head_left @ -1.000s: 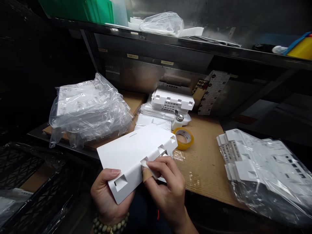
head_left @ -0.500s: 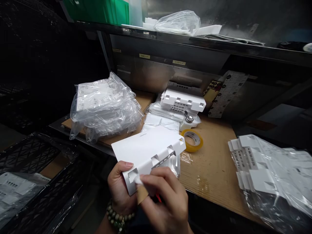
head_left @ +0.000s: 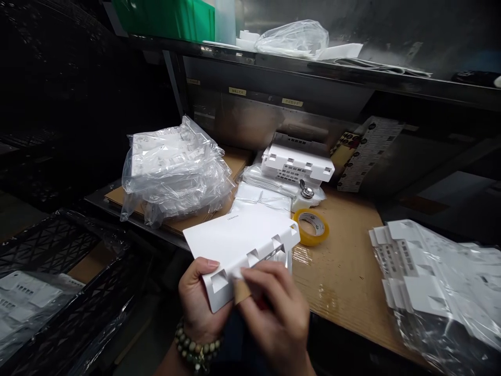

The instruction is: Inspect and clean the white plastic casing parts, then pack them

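- Far left, a black mesh crate [head_left: 97, 324] holds white slotted parts [head_left: 23, 290], too overlapped to count.
- On the bench's left, a heap of clear-bagged white parts [head_left: 176, 167] lies on brown cardboard [head_left: 344, 250].
- Above, the shelf [head_left: 352, 70] carries one green bin [head_left: 164, 18] and, right of it, a crumpled clear bag [head_left: 293, 39]; three yellow labels [head_left: 237, 91] sit below.
- Behind the work: white packets [head_left: 262, 198], partly hidden by the held piece, some notched white covers [head_left: 297, 162], one metal-capped dispenser bottle [head_left: 305, 196] and one yellow tape roll [head_left: 312, 241].
- Far right, bagged slotted covers [head_left: 438, 277] lean in a stack.
- Left hand [head_left: 203, 297], beaded bracelet [head_left: 198, 347] at its wrist, is clamped on the near-left end of one white plastic cover [head_left: 235, 235], thumb on top.
- The cover is held tilted above the bench's near edge: smooth, glossless top, small dark lettering toward the far side, four square notches along the bent edge.
- Right hand [head_left: 277, 303], blurred, pinches a small white wad [head_left: 237, 272] against that edge, blocking part of it; a tan wrap [head_left: 242, 291] rings its thumb.
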